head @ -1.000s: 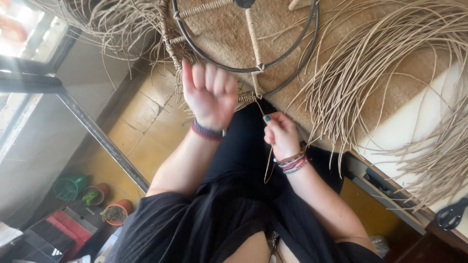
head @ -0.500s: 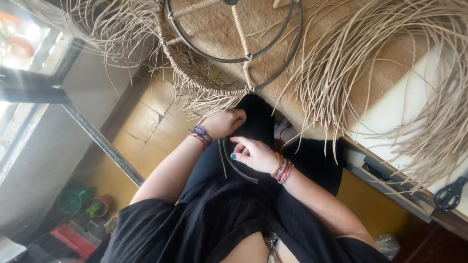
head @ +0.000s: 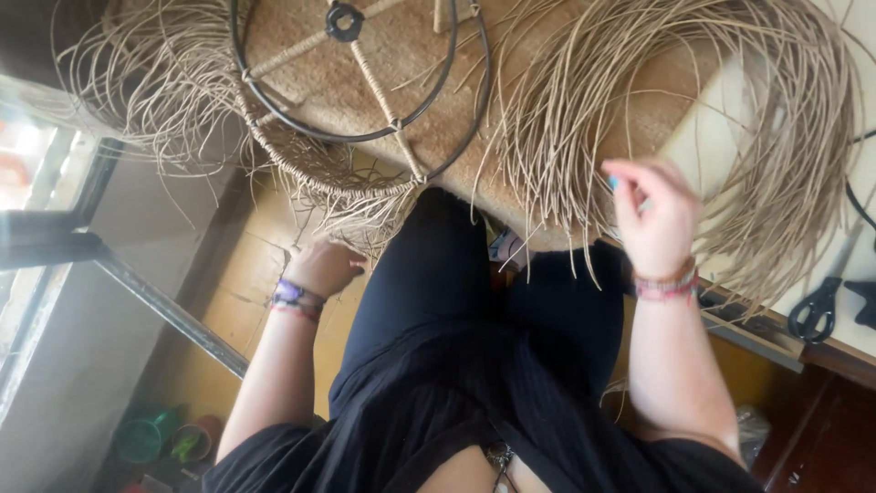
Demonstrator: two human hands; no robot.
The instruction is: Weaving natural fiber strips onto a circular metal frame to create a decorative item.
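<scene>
A round metal frame (head: 356, 137) with wrapped spokes lies on a tan mat, and its near rim is woven with rattan (head: 324, 178). Loose strand ends hang from that rim over my knees. My left hand (head: 324, 267) is curled shut among those loose ends, just below the rim. My right hand (head: 652, 215) is raised to the right in front of a big bundle of rattan strands (head: 730, 137). It is blurred, with fingers pinched together as on a thin strand. Both wrists wear bead bracelets, and my legs are in black.
Black scissors (head: 821, 310) lie on the pale surface at the right edge. A second spray of rattan (head: 137, 82) spreads at the upper left. A metal bar (head: 164, 310) crosses the floor at the left. Green and red pots (head: 169, 443) stand at the lower left.
My right hand has swung up and to the right, away from my lap. My left hand has dropped from the frame to the hanging strand ends. The view has shifted left.
</scene>
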